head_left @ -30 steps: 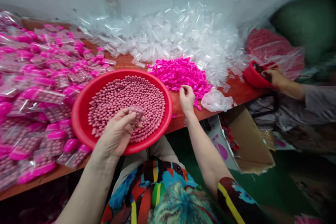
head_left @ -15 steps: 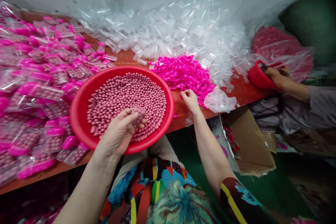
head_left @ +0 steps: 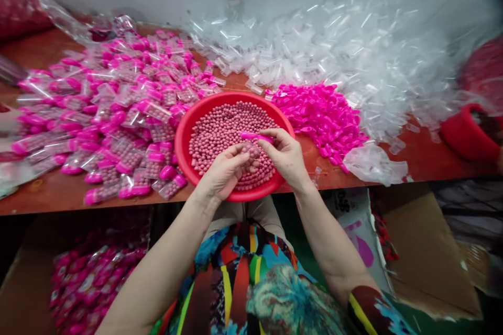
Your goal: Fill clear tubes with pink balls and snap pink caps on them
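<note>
My left hand (head_left: 223, 171) is closed on a small clear plastic container (head_left: 252, 151) filled with pink beads, over the bowl. My right hand (head_left: 288, 159) pinches a bright pink cap (head_left: 250, 136) just above the container; whether the two touch I cannot tell. Below both hands sits a red bowl (head_left: 182, 149) of loose pink beads (head_left: 220, 128), at the table's front edge. A heap of pink caps (head_left: 324, 115) lies right of the bowl. To its left are piled filled, pink-capped containers (head_left: 121, 110).
Clear empty containers (head_left: 314, 47) form a large heap along the wall. A crumpled plastic bag (head_left: 375, 163) lies near the front edge of the table (head_left: 51, 193). Another red container (head_left: 467, 136) stands at far right. Below are a cardboard box (head_left: 428, 251) and pink packages (head_left: 90, 282).
My right hand has come from the cap heap to the bowl, now with a pink cap. My left hand still holds the container. The view has turned left.
</note>
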